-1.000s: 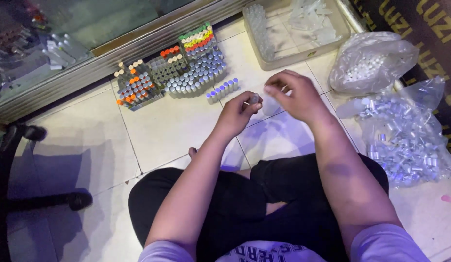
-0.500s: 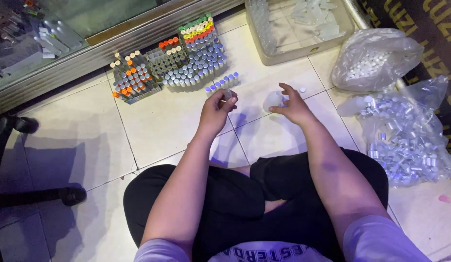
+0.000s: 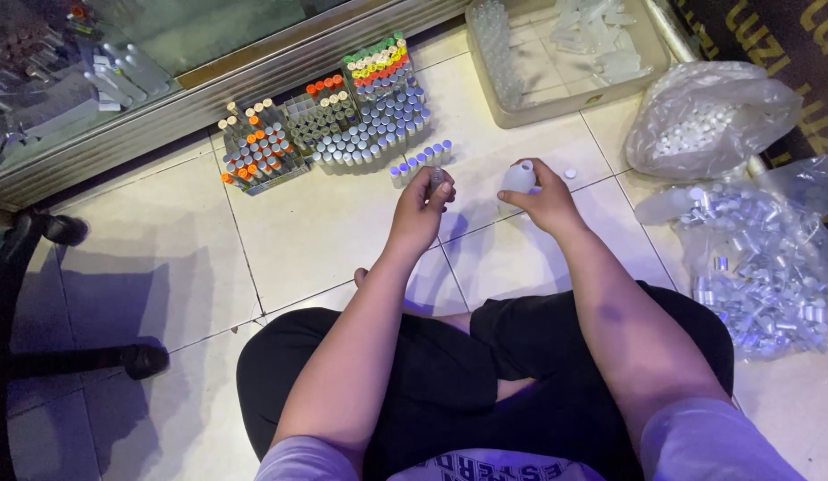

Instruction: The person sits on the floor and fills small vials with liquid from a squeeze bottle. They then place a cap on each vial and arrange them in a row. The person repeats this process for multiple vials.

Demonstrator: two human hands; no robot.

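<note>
I sit cross-legged on a tiled floor. My left hand (image 3: pixel 420 209) holds a small clear vial (image 3: pixel 437 177) upright by its neck, just in front of a short row of blue-capped vials (image 3: pixel 420 161). My right hand (image 3: pixel 543 200) grips a small white plastic bottle (image 3: pixel 519 176) that rests on the floor. A tiny white cap (image 3: pixel 571 174) lies right of that bottle. Behind the row stand dense blocks of capped vials (image 3: pixel 378 120), some with orange, red, yellow and green tops.
A beige tray (image 3: pixel 570 100) with clear vials sits at the back right. One clear bag of white caps (image 3: pixel 708 120) and another bag of silvery parts (image 3: pixel 761 267) lie at the right. A metal-framed glass cabinet (image 3: pixel 209 85) runs along the back. A chair base (image 3: pixel 40 356) stands at the left.
Both hands have separated and reached forward toward the floor. My right hand has come down onto the white bottle; my left still carries a vial near the blue-capped row.
</note>
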